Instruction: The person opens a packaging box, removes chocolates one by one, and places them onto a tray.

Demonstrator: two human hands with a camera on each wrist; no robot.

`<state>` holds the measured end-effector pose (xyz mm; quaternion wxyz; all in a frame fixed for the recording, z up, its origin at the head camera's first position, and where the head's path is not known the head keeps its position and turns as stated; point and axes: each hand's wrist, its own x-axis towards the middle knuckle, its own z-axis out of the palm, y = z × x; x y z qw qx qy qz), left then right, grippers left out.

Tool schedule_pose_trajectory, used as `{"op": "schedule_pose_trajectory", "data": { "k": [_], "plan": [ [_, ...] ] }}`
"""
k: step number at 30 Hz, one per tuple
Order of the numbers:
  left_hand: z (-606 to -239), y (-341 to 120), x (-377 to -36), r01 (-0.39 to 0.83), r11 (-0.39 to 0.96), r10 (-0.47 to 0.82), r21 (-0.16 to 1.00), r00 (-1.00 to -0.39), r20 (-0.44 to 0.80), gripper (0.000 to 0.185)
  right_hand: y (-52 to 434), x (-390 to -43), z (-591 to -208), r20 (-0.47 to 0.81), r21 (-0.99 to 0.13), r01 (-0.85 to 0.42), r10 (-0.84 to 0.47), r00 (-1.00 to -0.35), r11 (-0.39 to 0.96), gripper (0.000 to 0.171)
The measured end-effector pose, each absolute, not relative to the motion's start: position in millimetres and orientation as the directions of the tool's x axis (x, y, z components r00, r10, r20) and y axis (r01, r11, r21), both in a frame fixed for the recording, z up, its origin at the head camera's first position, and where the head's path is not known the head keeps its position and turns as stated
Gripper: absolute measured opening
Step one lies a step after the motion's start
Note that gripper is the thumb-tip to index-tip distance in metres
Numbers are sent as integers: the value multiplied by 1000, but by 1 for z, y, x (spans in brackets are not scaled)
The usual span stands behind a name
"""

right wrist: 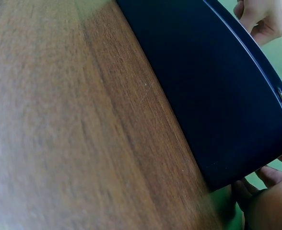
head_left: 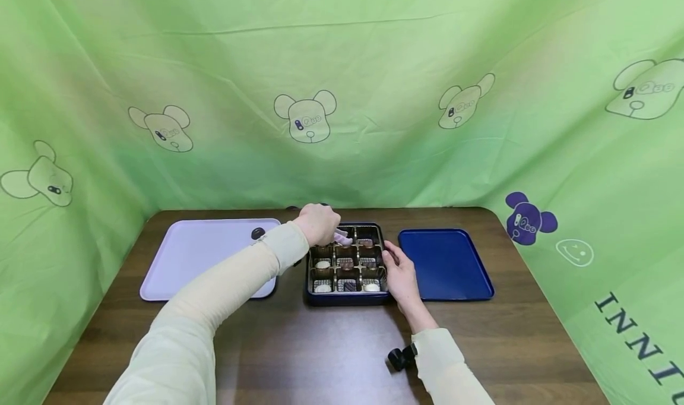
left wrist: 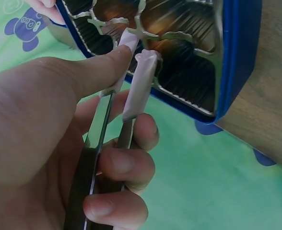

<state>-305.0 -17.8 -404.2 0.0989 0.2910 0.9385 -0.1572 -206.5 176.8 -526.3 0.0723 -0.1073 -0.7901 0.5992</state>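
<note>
Left hand: the left hand reaches over the far left corner of the box and grips a pair of metal tongs with pale pink tips, thumb pressed along one arm, fingers curled round the other.
Tongs: the tips stand slightly apart at the edge of an empty back compartment; nothing shows between them.
Box: a dark blue square chocolate box with a gold ridged nine-cell insert sits at the middle of the brown wooden bench.
Chocolates: the front row holds a white round piece, a dark striped square and a white piece; the middle row also holds pieces, while the back cells look mostly bare.
Right hand: the right hand rests against the box's right side with fingers relaxed, steadying it and grasping nothing.
Lilac tray: a flat lilac rectangular tray lies left of the box, with one small dark round piece near its far right corner.
Blue tray: a dark blue rectangular tray lies just right of the box.
Backdrop: a green cloth printed with bear heads hangs round the bench.
</note>
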Motion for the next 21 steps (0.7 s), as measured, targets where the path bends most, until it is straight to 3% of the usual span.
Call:
{"op": "schedule_pose_trajectory", "data": {
  "k": [21],
  "plan": [
    [-412, -26, -307, 610, 748, 581, -261, -792, -185, 14, 177, -207, -525, -24, -966, 89, 257, -966, 243, 41]
  ]
}}
